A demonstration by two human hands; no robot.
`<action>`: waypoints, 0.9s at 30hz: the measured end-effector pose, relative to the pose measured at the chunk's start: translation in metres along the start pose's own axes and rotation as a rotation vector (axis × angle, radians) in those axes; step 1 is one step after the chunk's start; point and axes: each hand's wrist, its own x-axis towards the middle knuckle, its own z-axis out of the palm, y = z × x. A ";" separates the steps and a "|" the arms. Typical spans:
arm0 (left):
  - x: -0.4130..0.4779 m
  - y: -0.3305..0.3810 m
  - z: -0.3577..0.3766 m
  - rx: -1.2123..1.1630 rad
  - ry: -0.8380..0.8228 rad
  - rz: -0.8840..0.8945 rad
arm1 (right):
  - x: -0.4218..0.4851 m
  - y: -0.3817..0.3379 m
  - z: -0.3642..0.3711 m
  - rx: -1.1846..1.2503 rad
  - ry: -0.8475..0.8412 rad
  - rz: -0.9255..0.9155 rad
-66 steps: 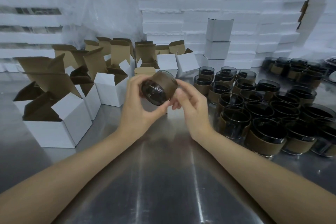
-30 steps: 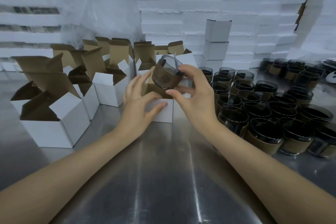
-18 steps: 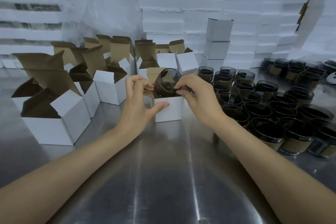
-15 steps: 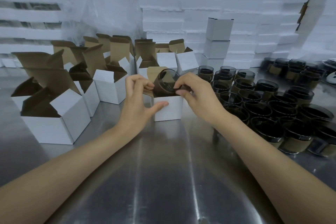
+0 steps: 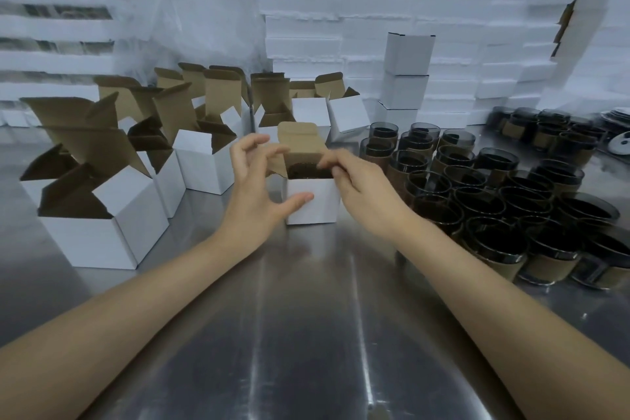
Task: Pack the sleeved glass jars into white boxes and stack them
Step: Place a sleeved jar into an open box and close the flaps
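Pressing its straight thumb on the front face of the white box (image 5: 313, 204), the left hand (image 5: 254, 194) held nothing, its fingers loosely curled above the left flap, while the right hand (image 5: 361, 191) gripped the box's right rim with curled fingertips. Room to move lay on the near side of the steel table (image 5: 306, 317), with open boxes (image 5: 102, 232) close on the left and other sleeved jars (image 5: 494, 201) close on the right. Only the dark rim of the jar (image 5: 306, 170) showed inside the box, and the right thumb was hidden
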 end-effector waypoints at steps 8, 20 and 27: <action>0.006 -0.012 -0.002 -0.349 -0.148 -0.442 | -0.005 0.010 0.032 0.426 0.153 0.252; 0.010 -0.010 -0.007 -0.151 -0.289 -0.391 | -0.005 0.010 0.035 0.205 -0.002 0.061; 0.014 -0.006 -0.001 -0.717 -0.116 -0.633 | -0.005 0.004 0.037 0.347 0.002 0.052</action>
